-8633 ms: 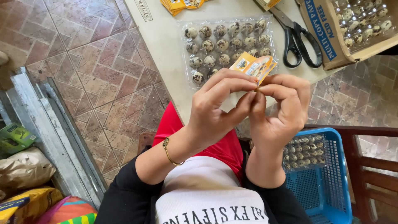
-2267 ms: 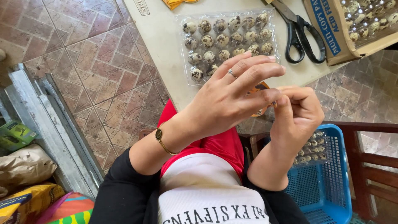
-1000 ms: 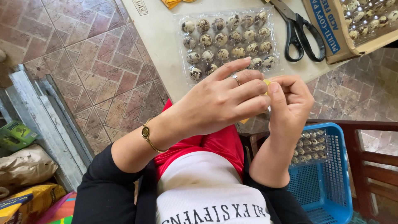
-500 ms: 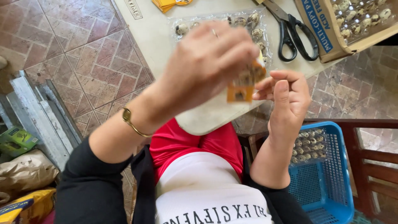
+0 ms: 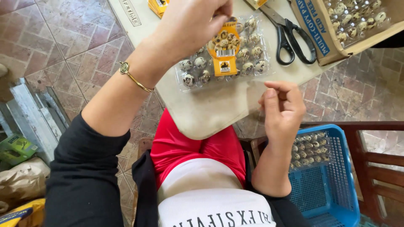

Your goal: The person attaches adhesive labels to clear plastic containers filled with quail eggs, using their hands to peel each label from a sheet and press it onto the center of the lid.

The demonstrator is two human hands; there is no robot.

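Reaching out over the pale surface (image 5: 210, 113), the left hand (image 5: 191, 23) has its fingers pinched shut on the top edge of a yellow-orange label (image 5: 223, 50), which hangs down across a clear plastic tray of speckled quail eggs (image 5: 198, 69). The fingertips run off the top of the view, so exactly how they grip the label cannot be made out. The label covers the middle of the tray and hides the eggs beneath it; whether it already touches the lid or hangs just above it is hard to tell.

The right hand (image 5: 282, 109) hovers near the body, just off the near right edge of the surface, fingers loosely curled toward the thumb. Something thin and clear may sit between the fingertips, but it is too faint to be sure, so I cannot tell whether that hand holds anything.

Black-handled scissors (image 5: 290, 35) lie to the right of the tray, their blades cut off at the top. Farther right, a cardboard box (image 5: 332, 46) holds more speckled eggs, only partly in view. At the far edge, a yellow pack (image 5: 158, 6) is mostly cropped. Down at the right, a blue plastic basket (image 5: 332, 185) holds another filled egg tray (image 5: 309, 147), partly hidden behind the right forearm.
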